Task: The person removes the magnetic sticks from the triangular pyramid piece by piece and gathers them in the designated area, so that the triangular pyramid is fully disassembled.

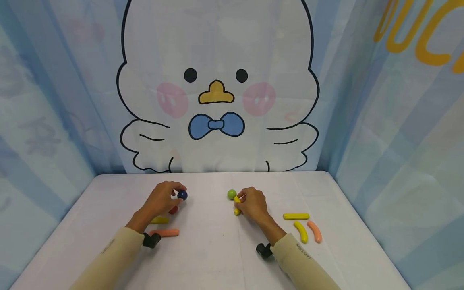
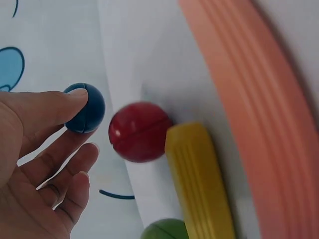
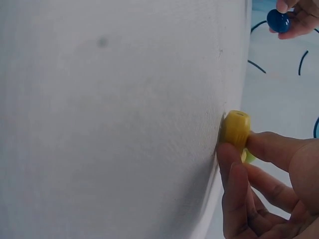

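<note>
My left hand [image 1: 159, 200] pinches a dark blue ball [image 2: 92, 109] between thumb and fingertips, held above the table in the left wrist view. Below that hand lie a red ball [image 2: 139, 132], a ridged yellow stick [image 2: 202, 184] and an orange stick [image 2: 264, 114]. Part of a second green ball [image 2: 164, 230] shows at the bottom of this view. With thumb and fingers, my right hand [image 1: 254, 204] grips a yellow stick [image 3: 235, 130] at the table surface; fingers hide part of it. Just beyond its far end sits a light green ball [image 1: 232, 194].
Right of my right hand lie a straight yellow stick [image 1: 296, 216], a curved yellow stick [image 1: 300, 232] and a curved orange stick [image 1: 314, 231]. All rest on the white table [image 1: 217, 257]. A curtain with a cartoon duck [image 1: 217, 40] hangs behind the far edge.
</note>
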`<state>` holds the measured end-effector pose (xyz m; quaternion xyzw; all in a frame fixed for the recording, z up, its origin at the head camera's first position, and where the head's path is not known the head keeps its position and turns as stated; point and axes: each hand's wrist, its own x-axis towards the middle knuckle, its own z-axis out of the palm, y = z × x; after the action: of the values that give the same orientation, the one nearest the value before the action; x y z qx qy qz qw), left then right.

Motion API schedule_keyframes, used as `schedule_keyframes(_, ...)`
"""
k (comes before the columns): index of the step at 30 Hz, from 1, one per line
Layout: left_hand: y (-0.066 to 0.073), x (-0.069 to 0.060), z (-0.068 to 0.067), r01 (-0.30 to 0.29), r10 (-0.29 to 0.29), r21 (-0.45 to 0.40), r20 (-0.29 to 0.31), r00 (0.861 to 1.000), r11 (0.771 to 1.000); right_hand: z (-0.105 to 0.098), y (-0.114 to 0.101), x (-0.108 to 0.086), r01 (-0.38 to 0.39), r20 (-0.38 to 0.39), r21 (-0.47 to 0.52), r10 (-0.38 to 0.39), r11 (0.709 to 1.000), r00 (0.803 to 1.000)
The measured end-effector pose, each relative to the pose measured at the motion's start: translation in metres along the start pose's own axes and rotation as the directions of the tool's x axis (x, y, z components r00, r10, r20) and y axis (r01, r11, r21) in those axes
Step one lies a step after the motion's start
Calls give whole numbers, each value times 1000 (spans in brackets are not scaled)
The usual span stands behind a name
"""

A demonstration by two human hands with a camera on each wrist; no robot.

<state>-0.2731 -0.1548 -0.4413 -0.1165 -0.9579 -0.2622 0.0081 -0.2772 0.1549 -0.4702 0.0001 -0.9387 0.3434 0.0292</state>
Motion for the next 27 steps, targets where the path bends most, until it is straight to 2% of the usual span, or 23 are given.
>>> schedule_keyframes(6, -12, 6, -7, 49, -49, -1, 31, 998, 999, 0, -1, 0, -13, 3, 1, 13, 1000, 1000)
schedule_keyframes(14, -24, 13, -8, 97, -99, 43, 45, 994, 994, -1, -2, -1, -25, 13, 2, 25, 1000, 1000)
schedule_keyframes(20, -30, 14, -8, 112, -115, 58, 63, 991, 992, 0, -2, -2, -21, 13, -10, 22, 1000, 1000)
schedule_keyframes(27, -31, 16, -8, 80, -85, 78, 64, 994, 994, -2, -2, -3, 16, -2, -36, -16, 999, 1000)
